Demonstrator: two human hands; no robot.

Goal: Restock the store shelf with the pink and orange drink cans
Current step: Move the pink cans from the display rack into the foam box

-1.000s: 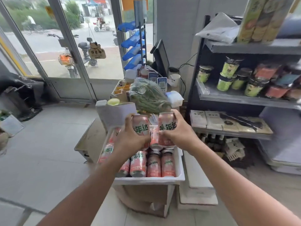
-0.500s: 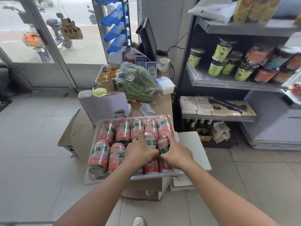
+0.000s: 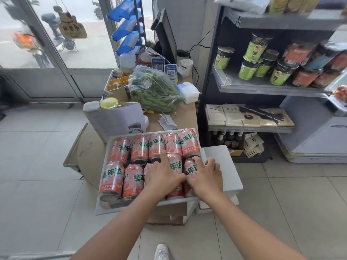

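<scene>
Two hands meet over the near right corner of a white foam tray [image 3: 104, 207] packed with pink and orange drink cans [image 3: 120, 152]. The left hand [image 3: 161, 177] lies across the front row, index finger straight and reaching a back-row can. It covers so much beneath it that I cannot tell whether it grips a can or merely rests there. The right hand [image 3: 205, 178] curls its fingers over the far side of the front-right can [image 3: 191, 170], thumb on the near side, gripping it.

Five cans fill the back row. In front, two at the left are in plain sight and three are partly hidden by the hands. The tray sits on a cardboard box [image 3: 174, 211], most of which is hidden under it, and a white foam slab [image 3: 219, 162] lies just beside it on the right.

The store shelf [image 3: 244, 89] stands to the right, apart from the tray. It holds green-labelled cups [image 3: 247, 69], blurred orange-red packs [image 3: 304, 76], flat packets [image 3: 232, 115] below, and dark bottles [image 3: 225, 138] at the bottom, too dim to make out. Its right end is smeared and cut off. A clear bag of green pods [image 3: 155, 92] lies on the counter [image 3: 187, 115] behind the tray. A white shoe [image 3: 161, 251] is cut off at the bottom edge.
</scene>
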